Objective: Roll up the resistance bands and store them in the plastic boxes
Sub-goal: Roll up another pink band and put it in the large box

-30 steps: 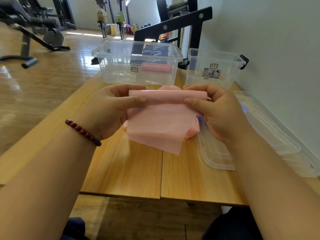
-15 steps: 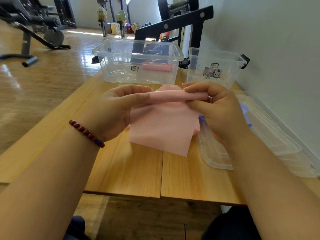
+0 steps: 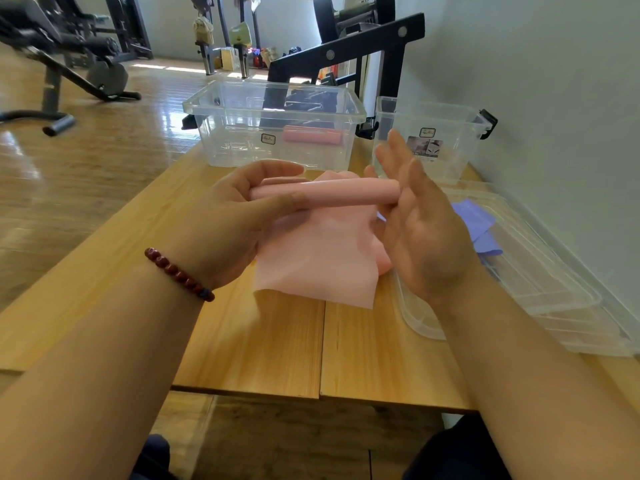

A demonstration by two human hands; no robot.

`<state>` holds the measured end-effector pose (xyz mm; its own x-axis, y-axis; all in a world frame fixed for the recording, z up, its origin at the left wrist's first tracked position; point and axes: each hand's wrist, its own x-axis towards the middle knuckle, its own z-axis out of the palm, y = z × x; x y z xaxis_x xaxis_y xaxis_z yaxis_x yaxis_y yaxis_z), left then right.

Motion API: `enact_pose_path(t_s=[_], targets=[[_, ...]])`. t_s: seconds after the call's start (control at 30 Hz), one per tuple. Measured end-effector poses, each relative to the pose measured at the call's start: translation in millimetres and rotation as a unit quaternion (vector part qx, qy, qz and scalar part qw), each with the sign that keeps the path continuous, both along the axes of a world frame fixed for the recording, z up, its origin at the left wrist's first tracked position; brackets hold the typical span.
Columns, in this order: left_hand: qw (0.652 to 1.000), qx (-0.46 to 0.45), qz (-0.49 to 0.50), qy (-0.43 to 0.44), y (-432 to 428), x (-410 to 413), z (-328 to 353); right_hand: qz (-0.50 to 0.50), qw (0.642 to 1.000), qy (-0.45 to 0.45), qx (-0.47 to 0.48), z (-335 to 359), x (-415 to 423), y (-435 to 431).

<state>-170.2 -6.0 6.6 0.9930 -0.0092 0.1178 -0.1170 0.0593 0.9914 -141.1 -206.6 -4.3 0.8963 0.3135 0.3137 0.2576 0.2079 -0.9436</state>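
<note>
Pink resistance band roll (image 3: 346, 195) lies crosswise: left hand (image 3: 235, 220) has its grip curled round the left end, right hand (image 3: 424, 233) spread flat against the right end.

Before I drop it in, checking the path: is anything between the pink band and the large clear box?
Nothing visible. The large clear box stands lidless just beyond the pink band; one rolled band lies inside.

A pink resistance band (image 3: 332, 244) is half rolled, its tail draping down. Another pink roll (image 3: 312, 136) lies inside the larger clear box (image 3: 242, 109).
</note>
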Motion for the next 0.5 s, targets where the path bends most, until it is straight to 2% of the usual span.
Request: enact_pose_path(t_s=[0.1, 0.2, 0.5], targets=[[1.0, -0.015, 0.014, -0.009, 2.2, -0.4, 2.2, 0.022, 0.999, 0.0, 0.028, 3.3, 1.5, -5.9], [1.0, -0.025, 0.013, -0.012, 1.8, -1.2, 3.1, -0.015, 0.999, -0.009, 0.028, 3.6, 2.6, -6.1], [0.999, 0.031, -0.029, -0.01, 2.8, -2.6, 1.0, 0.024, 0.997, 0.015, 0.073, -0.6, 2.2, -2.1]])
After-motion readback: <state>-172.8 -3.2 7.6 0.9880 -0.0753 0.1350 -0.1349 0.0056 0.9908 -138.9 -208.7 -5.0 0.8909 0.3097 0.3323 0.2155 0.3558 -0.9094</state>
